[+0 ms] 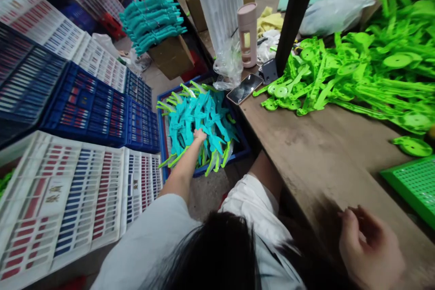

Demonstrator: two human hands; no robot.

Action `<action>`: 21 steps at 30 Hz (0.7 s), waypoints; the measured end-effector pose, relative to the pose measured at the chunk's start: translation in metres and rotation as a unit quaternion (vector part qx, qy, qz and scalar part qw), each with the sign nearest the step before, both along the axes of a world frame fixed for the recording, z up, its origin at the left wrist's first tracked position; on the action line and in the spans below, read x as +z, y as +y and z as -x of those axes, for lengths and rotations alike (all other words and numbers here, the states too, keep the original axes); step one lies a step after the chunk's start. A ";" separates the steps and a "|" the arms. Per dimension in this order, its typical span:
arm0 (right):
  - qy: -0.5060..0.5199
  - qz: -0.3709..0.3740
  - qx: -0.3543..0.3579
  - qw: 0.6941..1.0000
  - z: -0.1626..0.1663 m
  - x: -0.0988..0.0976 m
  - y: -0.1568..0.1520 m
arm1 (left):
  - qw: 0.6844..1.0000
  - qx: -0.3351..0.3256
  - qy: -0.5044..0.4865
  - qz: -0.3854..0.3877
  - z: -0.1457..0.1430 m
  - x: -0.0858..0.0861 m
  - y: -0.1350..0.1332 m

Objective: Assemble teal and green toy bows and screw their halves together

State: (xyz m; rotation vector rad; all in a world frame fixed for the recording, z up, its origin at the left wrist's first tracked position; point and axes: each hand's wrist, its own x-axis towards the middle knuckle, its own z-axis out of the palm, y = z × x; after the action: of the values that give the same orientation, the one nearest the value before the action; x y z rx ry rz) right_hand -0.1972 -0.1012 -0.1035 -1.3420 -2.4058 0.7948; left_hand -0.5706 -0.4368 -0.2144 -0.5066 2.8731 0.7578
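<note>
My left hand (200, 135) reaches down beside the table into a blue crate (242, 150) on the floor. Its fingers are closed among the teal and green plastic parts (200, 115) piled there; what exactly they hold is hidden. My right hand (370, 247) rests on the brown table (322, 145) near its front edge, fingers curled loosely, with nothing visible in it. A big heap of bright green plastic parts (367, 72) covers the far right of the table.
Stacked blue and white crates (78, 108) line the left. A phone (244, 89), a pink bottle (248, 34) and a dark post (295, 13) stand at the table's far end. A green tray (414, 186) sits at the right. Teal parts (151, 20) top a cardboard box.
</note>
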 end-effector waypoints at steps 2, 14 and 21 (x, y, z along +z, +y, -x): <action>-0.001 -0.032 0.016 0.999 -0.015 -0.011 0.005 | 1.000 -0.005 -0.019 0.014 -0.010 -0.007 0.007; -0.077 -0.106 0.267 0.955 0.054 -0.047 0.022 | 0.913 -0.255 0.305 -0.088 -0.081 0.004 0.089; 0.095 -0.024 0.254 0.962 0.062 -0.053 0.030 | 0.731 -0.518 0.432 -0.104 -0.159 0.035 0.209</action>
State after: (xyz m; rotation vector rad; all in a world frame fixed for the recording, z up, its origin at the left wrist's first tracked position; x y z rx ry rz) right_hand -0.2587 -0.0713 -0.1560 -0.5906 -2.6143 0.9282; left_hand -0.4121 -0.2283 -0.1795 1.7796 2.8724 1.1797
